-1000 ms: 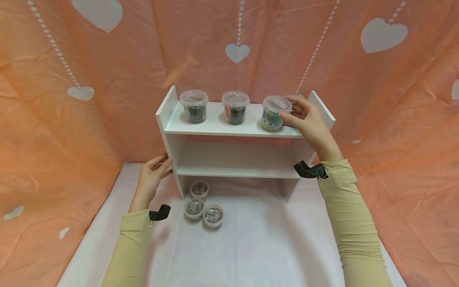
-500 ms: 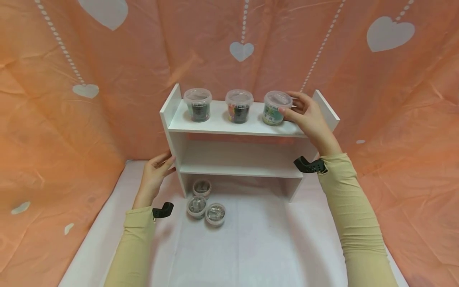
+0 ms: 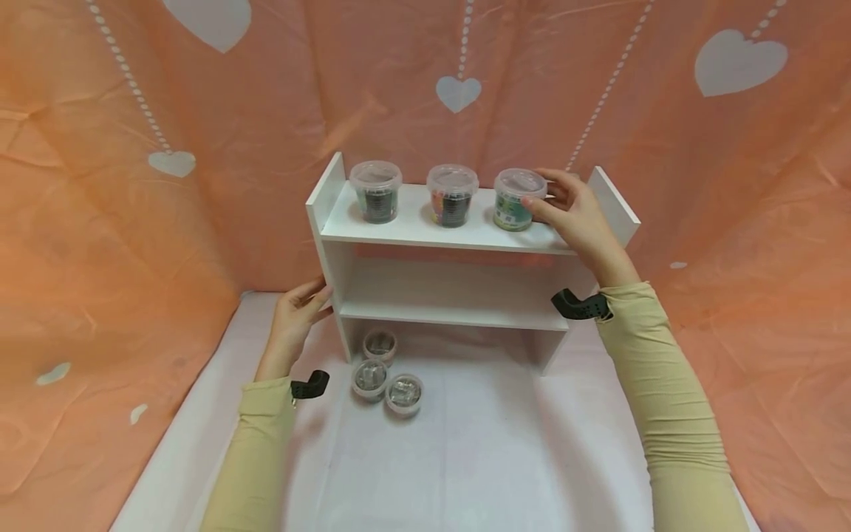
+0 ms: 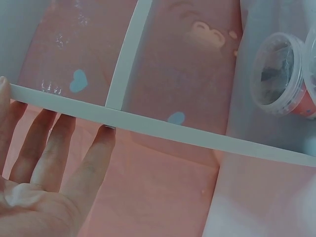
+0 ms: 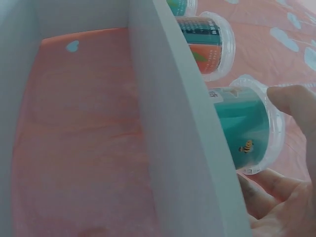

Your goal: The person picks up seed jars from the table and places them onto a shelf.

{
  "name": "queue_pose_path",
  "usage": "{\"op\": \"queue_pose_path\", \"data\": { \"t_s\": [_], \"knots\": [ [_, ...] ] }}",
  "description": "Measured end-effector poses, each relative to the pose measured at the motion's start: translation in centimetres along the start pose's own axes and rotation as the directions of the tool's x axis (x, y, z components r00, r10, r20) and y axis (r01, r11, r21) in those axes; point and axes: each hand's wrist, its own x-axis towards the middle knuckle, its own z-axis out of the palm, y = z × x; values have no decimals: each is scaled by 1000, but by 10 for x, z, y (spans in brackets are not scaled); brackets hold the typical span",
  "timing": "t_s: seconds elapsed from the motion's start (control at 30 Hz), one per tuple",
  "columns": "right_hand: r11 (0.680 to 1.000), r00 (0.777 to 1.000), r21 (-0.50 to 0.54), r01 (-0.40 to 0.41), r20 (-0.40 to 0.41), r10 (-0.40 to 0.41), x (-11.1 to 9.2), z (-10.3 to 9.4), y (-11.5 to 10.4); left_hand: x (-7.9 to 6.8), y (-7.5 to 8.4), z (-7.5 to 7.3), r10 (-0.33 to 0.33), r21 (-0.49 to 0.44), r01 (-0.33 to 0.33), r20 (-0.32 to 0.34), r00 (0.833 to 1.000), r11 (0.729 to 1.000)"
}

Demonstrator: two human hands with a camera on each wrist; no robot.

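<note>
My right hand (image 3: 580, 223) grips a clear plastic tub (image 3: 512, 211) with a green label, thumb at the front near its lid and fingers round the far side. This tub stands upright at the right end of the top board of a white shelf unit (image 3: 452, 318). In the right wrist view a small bee picture shows on the tub (image 5: 247, 129). Low on the left, my left hand (image 3: 292, 325) touches the unit's left side panel with extended fingers; their fingertips (image 4: 105, 132) meet its edge in the left wrist view.
Two more lidded tubs, a left one (image 3: 377, 199) and a middle one (image 3: 452, 201), share the top board. Three small lidded tubs, among them a front one (image 3: 404, 394), stand on the white-covered table (image 3: 492, 458) by the unit's lower left. An orange curtain (image 3: 266, 111) hangs behind.
The right hand has shifted the green-labelled tub slightly back from the board's front edge, roughly into line with the other two. My left hand stays at the side panel. The head view has shifted slightly.
</note>
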Motion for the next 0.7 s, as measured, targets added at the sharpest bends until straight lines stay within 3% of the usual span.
{"op": "queue_pose_path", "data": {
  "t_s": [0.47, 0.7],
  "knots": [
    [998, 999, -54, 37, 8, -37, -4, -2, 0, 0, 2, 3, -16, -25, 16, 5, 1000, 1000],
    [993, 996, 80, 90, -32, -88, -15, -4, 0, 0, 1, 2, -20, -22, 20, 3, 1000, 1000]
  ]
}}
